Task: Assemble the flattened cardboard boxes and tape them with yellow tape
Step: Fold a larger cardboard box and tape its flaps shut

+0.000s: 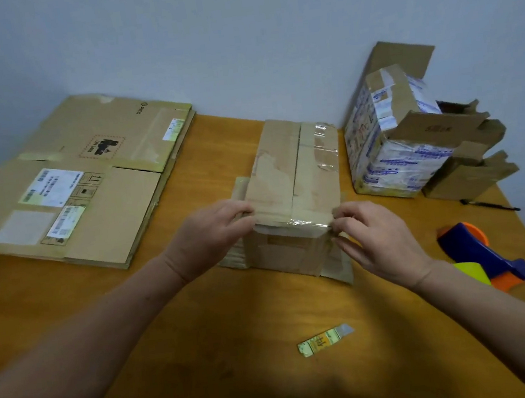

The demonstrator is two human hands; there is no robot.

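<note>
You are holding the box (294, 175) in the middle of the table (237, 332), its long axis pointing away from you toward the table's far edge. Your left hand (213, 234) is gripping its near-left corner, and your right hand (377, 238) is pinching the tape (293, 223) at the near-right corner.

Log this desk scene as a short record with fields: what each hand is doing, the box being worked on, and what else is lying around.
Work piece: brown cardboard box, standing at table centre, top flaps closed
Left hand: holds the box's near left top edge
Right hand: pinches glossy tape strip at near right corner
Left of box: stack of flattened cardboard boxes
Right of box: printed white-and-blue carton, flaps open
Tools: blue-and-orange tape dispenser, black pen, on wooden table
</note>
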